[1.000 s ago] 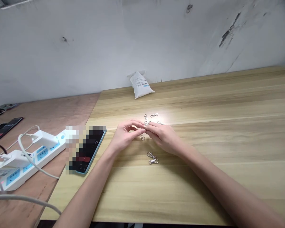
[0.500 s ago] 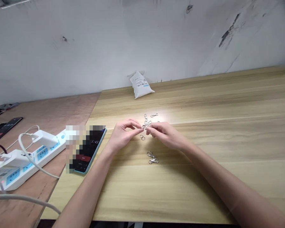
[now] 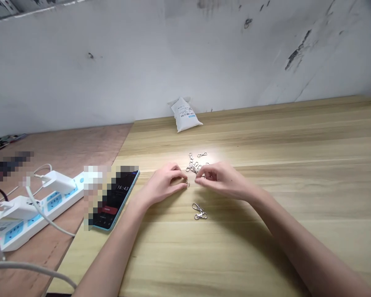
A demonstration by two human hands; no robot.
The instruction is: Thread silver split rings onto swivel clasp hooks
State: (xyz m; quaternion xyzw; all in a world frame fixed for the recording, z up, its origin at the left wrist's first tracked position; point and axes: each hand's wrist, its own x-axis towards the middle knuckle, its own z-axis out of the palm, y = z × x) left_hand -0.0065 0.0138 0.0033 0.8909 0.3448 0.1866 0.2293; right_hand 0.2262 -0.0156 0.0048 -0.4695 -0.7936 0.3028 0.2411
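My left hand (image 3: 165,183) rests low over the table with thumb and forefinger closing on a small metal split ring (image 3: 188,184). Facing it, my right hand (image 3: 224,179) has its fingers curled and the fingertips pinched together; whatever is in them is hidden. Just beyond both hands lies a small pile of silver swivel clasps (image 3: 193,166), partly covered by the right hand. One separate clasp (image 3: 202,154) sits behind the pile. Nearer to me, two more lobster clasps (image 3: 200,212) lie together on the wood.
A white labelled plastic packet (image 3: 187,117) stands at the back by the wall. On the left are a phone (image 3: 119,202) with a lit screen and a white power strip (image 3: 54,202) with chargers and cables. The wooden tabletop (image 3: 281,148) extends to the right.
Both hands have come nearer to me, away from the pile of clasps. The left fingertips have gone to the split ring, and the right hand has drawn slightly apart from the left.
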